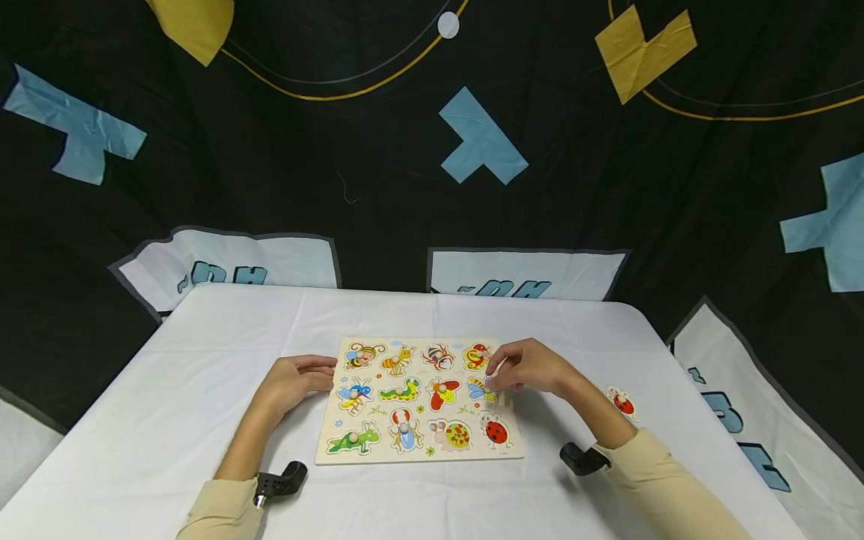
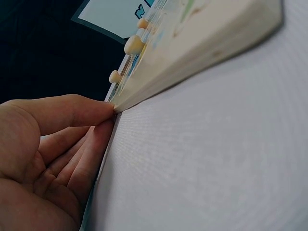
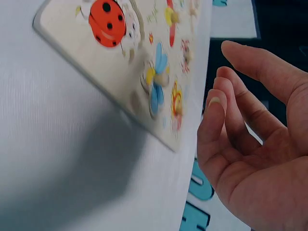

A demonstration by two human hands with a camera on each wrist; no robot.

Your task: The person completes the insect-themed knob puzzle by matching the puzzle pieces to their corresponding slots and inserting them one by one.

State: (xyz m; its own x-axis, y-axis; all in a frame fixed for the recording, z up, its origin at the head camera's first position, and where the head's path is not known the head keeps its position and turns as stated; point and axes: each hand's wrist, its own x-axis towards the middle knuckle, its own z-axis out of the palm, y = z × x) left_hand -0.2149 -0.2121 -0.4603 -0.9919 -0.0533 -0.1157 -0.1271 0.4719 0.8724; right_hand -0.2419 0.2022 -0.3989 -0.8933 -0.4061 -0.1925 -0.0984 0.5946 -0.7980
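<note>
A pale wooden insect puzzle board with colourful knobbed pieces lies on the white table. My left hand rests at its left edge; in the left wrist view its thumb and fingertips touch the board's edge. Over the board's right side hovers my right hand, near a blue-winged insect piece. Its fingers are loosely bent, with a gap between thumb and fingers and nothing held in the right wrist view. A ladybug piece lies on the table beyond the right forearm. A ladybug picture shows at the board's near right corner.
A white cloth covers the table. Black wrist devices sit on both wrists, the right one close to the tabletop. Behind stands a dark curtain with blue and yellow shapes.
</note>
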